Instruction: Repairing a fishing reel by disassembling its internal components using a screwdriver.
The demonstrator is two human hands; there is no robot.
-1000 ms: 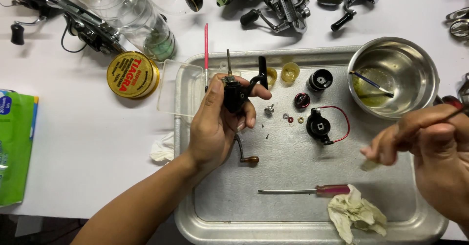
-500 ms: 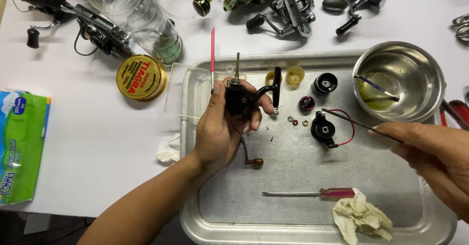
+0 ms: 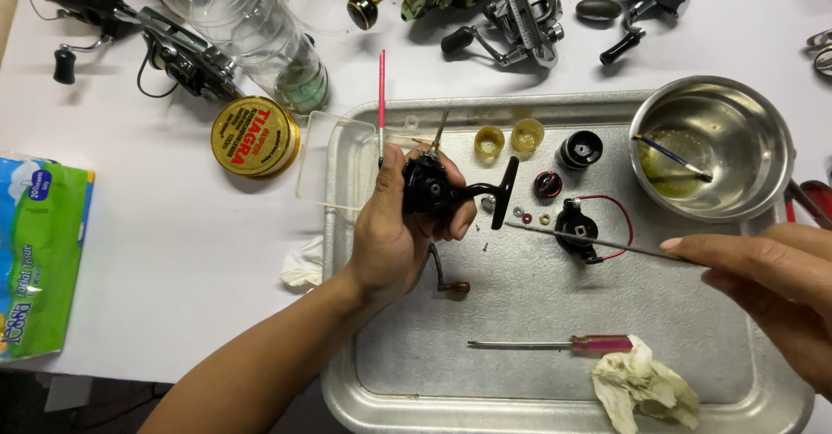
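My left hand [image 3: 388,235] grips a black fishing reel body [image 3: 429,187] over the metal tray [image 3: 537,382]; its crank handle [image 3: 446,274] hangs below my fingers. My right hand [image 3: 767,282] pinches long thin tweezers [image 3: 598,243] whose tip reaches toward small washers [image 3: 530,217] lying beside the reel. A black spool part with a red wire [image 3: 579,224] sits just behind the tweezers.
A steel bowl [image 3: 745,196] with yellowish oil and a brush stands at the tray's right corner. A red-handled screwdriver [image 3: 563,344] and a crumpled cloth [image 3: 646,386] lie near the front. A yellow tin [image 3: 253,137], a plastic bottle [image 3: 251,35], other reels [image 3: 520,5] and a tissue pack [image 3: 39,256] surround the tray.
My right hand has moved left from beside the bowl, bringing the tweezers' tip to the small parts by the reel. My left hand keeps holding the reel body.
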